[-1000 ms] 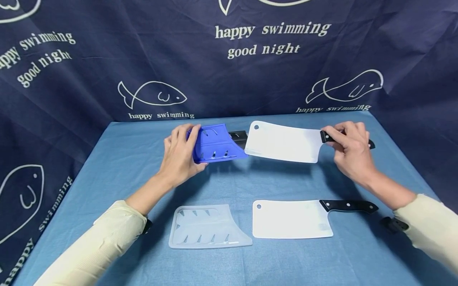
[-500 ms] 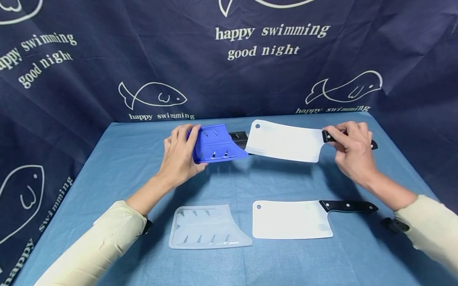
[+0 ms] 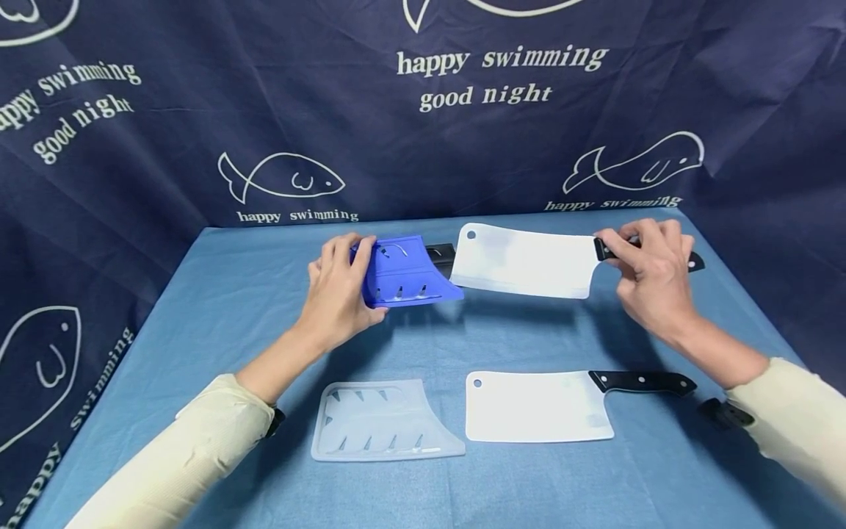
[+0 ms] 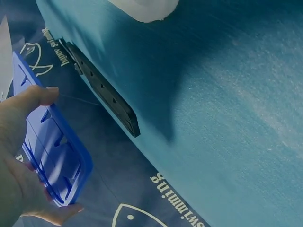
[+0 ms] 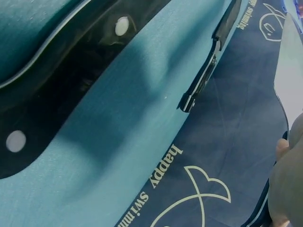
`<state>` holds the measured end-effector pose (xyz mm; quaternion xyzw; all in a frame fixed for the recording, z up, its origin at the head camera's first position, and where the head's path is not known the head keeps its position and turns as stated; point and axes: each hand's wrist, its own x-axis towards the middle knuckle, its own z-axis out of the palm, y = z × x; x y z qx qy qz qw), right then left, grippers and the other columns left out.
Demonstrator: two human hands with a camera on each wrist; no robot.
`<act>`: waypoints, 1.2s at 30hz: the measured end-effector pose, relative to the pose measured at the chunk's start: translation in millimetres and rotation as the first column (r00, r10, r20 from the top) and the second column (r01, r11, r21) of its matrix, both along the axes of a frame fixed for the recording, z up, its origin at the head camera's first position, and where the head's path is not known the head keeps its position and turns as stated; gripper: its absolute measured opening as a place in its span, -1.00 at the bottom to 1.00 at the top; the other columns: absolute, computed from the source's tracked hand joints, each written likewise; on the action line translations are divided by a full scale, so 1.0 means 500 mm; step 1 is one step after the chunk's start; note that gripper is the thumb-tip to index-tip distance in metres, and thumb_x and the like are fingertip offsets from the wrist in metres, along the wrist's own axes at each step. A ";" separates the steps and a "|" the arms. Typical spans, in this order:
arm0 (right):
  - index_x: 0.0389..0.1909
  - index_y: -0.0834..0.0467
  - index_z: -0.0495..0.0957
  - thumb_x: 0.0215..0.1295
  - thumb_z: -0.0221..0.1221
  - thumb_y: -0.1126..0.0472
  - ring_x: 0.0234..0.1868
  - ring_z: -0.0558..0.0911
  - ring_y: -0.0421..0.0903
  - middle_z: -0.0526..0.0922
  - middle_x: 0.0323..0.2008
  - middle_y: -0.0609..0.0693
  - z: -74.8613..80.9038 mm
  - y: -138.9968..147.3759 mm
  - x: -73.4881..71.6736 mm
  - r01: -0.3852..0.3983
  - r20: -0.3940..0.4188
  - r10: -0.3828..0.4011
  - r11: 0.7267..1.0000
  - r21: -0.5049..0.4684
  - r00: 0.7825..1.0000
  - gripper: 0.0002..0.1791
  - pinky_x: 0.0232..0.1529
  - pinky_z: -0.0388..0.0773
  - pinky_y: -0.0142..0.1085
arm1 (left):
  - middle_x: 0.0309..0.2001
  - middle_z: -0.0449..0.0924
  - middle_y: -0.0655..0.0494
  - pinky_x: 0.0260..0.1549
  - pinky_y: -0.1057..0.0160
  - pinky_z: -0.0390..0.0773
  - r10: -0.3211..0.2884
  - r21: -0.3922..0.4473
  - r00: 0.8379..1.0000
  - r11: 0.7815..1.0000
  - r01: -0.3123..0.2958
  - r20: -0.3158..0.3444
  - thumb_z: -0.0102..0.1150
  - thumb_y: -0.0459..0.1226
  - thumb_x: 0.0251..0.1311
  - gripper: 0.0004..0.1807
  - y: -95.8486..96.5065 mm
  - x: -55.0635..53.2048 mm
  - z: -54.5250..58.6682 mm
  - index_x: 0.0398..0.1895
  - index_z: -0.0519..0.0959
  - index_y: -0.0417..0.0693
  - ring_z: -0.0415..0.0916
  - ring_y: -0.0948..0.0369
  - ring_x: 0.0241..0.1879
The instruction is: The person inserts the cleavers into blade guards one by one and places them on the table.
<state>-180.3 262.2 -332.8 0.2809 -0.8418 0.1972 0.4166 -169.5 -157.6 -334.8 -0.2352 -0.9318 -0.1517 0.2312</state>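
Note:
In the head view my left hand grips a blue blade cover by its left end, thumb below and fingers above. My right hand grips the black handle of a cleaver with a pale blade. Both are held above the table, the blade's left end close to the cover's curved right edge. Whether they touch, I cannot tell. The left wrist view also shows the cover pinched between thumb and fingers. At the right edge of the right wrist view, the held cleaver is partly hidden by the hand.
Nearer on the blue tablecloth lie a translucent white blade cover and, to its right, a second cleaver. A black blade cover lies at the back, with a black handle at its end. A dark printed curtain hangs behind.
The blue cover has shifted slightly right and toward me with my left hand. The cleaver in my right hand has moved slightly left. The things lying on the table have stayed put.

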 end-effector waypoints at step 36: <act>-0.12 0.22 0.60 -0.10 -0.06 0.68 -0.31 0.26 0.29 0.43 -0.27 0.24 0.009 -0.049 -0.004 -0.050 -0.011 0.051 0.994 0.098 0.999 -0.46 -0.36 0.00 0.11 | 0.19 0.25 -0.20 -0.15 -0.23 0.27 0.023 -0.055 1.000 0.998 -0.024 -0.010 0.65 -0.10 -0.52 0.12 0.032 0.009 0.011 0.27 0.28 -0.16 0.13 -0.16 0.20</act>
